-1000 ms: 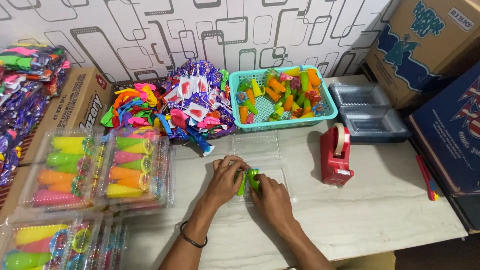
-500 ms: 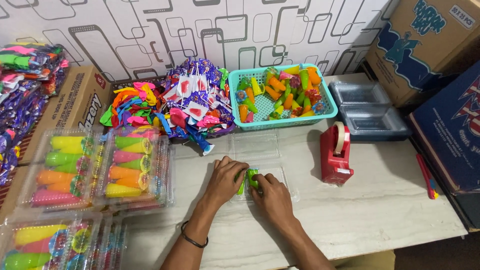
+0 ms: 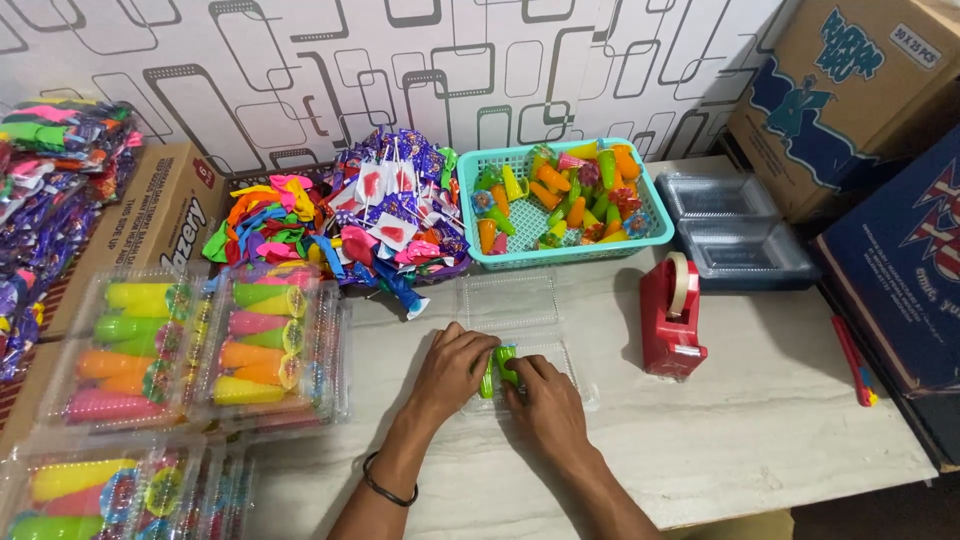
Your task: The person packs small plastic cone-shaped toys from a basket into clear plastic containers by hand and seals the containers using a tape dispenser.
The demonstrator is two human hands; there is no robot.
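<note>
Both hands down on the surface [image 3: 760, 430], left hand [image 3: 452, 368] and right hand [image 3: 545, 400] with fingers pinched on two small green cone toys [image 3: 497, 366] inside an open clear clamshell tray [image 3: 520, 330]. Cones lying side by side, long axis running near-to-far. Red tape dispenser [image 3: 672, 318] just right

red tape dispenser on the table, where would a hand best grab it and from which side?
Probably from above, over the red tape dispenser's narrow upright body, thumb and fingers on its two flat side faces just below the tape roll. It stands upright on the table with open space on both sides. Stay off the lower front end, where the cutter probably sits. The right hand is nearer.
</note>
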